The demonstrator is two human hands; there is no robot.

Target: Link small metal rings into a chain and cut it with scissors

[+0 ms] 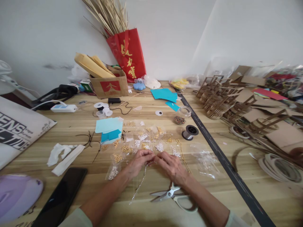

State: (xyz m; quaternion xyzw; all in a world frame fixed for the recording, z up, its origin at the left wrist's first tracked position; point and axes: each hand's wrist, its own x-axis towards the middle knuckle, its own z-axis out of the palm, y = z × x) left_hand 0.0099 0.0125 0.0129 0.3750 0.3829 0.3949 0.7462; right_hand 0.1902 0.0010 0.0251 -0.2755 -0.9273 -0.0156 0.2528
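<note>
My left hand (142, 160) is closed in a pinch at the top of a thin silvery chain (141, 182), which trails down across the wood. Fingertip to fingertip with it, my right hand (169, 164) is pinched too, on something too small to make out. Scissors (167, 195) with pale handles lie with blades apart, partly under my right forearm. Beyond my hands are small clear bags of gold findings (126, 148) and silver rings (113, 172). A gold chain (182, 154) stretches out beside my right hand.
A spool of thread (190, 132) and a bowl of beads (180, 120) stand behind my right hand. A black phone (62, 197) lies left of my arm. Bamboo baskets (213, 101) crowd the right side past a dark strip (217, 156). Another person's hand (297, 154) shows at the right edge.
</note>
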